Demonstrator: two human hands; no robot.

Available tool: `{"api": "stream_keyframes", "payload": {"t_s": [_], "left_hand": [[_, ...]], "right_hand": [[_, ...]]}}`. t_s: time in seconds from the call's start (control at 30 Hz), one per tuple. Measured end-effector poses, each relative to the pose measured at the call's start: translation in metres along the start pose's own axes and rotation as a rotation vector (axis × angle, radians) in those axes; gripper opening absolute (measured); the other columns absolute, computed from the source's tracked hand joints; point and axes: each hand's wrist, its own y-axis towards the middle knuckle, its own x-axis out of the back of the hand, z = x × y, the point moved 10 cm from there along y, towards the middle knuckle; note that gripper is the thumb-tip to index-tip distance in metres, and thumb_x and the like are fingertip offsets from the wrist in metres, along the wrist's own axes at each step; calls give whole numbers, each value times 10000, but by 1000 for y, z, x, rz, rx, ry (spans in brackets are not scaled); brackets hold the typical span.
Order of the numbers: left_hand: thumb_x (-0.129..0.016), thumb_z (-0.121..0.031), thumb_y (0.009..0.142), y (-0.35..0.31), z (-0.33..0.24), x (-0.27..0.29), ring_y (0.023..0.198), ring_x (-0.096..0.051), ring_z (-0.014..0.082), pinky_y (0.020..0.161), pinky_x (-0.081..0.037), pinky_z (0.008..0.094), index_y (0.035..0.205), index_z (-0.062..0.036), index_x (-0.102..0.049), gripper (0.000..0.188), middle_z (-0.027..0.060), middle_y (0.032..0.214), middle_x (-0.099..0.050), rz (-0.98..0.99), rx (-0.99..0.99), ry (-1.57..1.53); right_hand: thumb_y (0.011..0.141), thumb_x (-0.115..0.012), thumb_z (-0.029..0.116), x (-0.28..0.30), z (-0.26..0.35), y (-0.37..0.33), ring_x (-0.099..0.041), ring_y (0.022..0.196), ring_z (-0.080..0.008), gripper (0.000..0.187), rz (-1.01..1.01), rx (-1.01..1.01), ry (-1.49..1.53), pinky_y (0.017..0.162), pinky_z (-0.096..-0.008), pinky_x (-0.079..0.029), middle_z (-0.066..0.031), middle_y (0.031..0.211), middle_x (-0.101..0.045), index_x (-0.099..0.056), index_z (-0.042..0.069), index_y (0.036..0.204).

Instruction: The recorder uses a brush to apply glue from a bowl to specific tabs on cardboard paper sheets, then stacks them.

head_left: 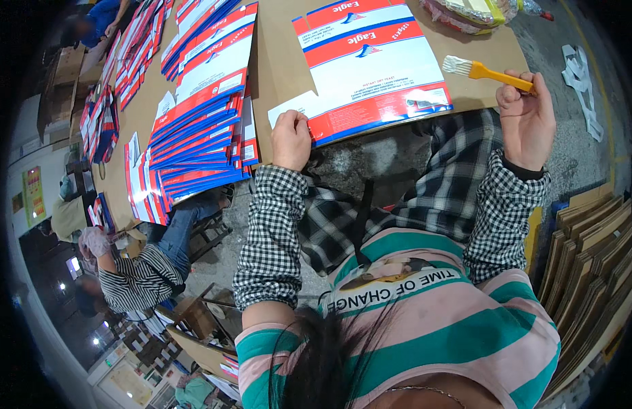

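A flat red, white and blue printed carton sheet (377, 68) lies on the brown tabletop in front of me. My left hand (291, 141) is closed at its near left corner, fingers curled on the white flap. Beyond the sheet's right edge, my right hand (527, 123) pinches the handle of a flat brush (489, 73). The brush has a yellow-orange handle and pale bristles that point left, close to the sheet. To the left of the sheet, a fanned stack of the same flat cartons (200, 129) reaches the table's near edge.
More carton piles (135, 54) lie farther left on the brown table (278, 61). A tape-wrapped container (476, 13) stands at the far right corner. Cardboard sheets (588, 266) are stacked upright at my right. A co-worker in a striped top (142, 279) sits at the left.
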Motion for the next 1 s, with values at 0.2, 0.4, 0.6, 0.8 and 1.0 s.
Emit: {"api": "stream_keyframes", "payload": {"t_s": [0.2, 0.4, 0.6, 0.8, 1.0], "left_hand": [[-641, -139, 715, -5, -13, -5, 675, -526, 242, 646, -443, 329, 762, 21, -536, 198, 131, 777, -511, 71, 44, 24], [-680, -170, 645, -3, -21, -9, 705, -520, 247, 639, -442, 334, 724, 20, -521, 260, 140, 795, -507, 98, 25, 126], [-675, -223, 630, 3, -21, -12, 732, -527, 273, 658, -444, 360, 701, 13, -520, 291, 155, 806, -524, 155, 62, 188], [-674, -249, 619, 4, -27, -11, 741, -532, 287, 662, -445, 374, 669, 6, -515, 305, 160, 786, -533, 177, 64, 225], [-642, -248, 656, 10, -17, -13, 710, -543, 310, 657, -444, 386, 672, 8, -535, 277, 174, 745, -549, 142, 100, 218]], "right_hand": [[923, -412, 220, -2, -2, 0, -525, 674, -164, 263, 38, -17, 1, 634, -284, -423, -184, 925, -582, -514, -21, 896], [921, -414, 227, 2, -2, -1, -526, 664, -166, 262, -5, -20, -18, 627, -281, -419, -187, 925, -581, -517, -12, 890], [916, -419, 222, 8, -4, -2, -530, 651, -169, 243, -9, -26, -17, 622, -282, -423, -199, 929, -580, -513, 1, 875], [916, -415, 212, 8, -5, -2, -535, 655, -169, 234, -21, -32, -3, 625, -281, -427, -202, 937, -579, -514, 6, 869], [916, -416, 210, 9, -4, -2, -536, 662, -167, 232, -26, -22, -24, 642, -284, -434, -201, 944, -578, -515, 5, 875]]}}
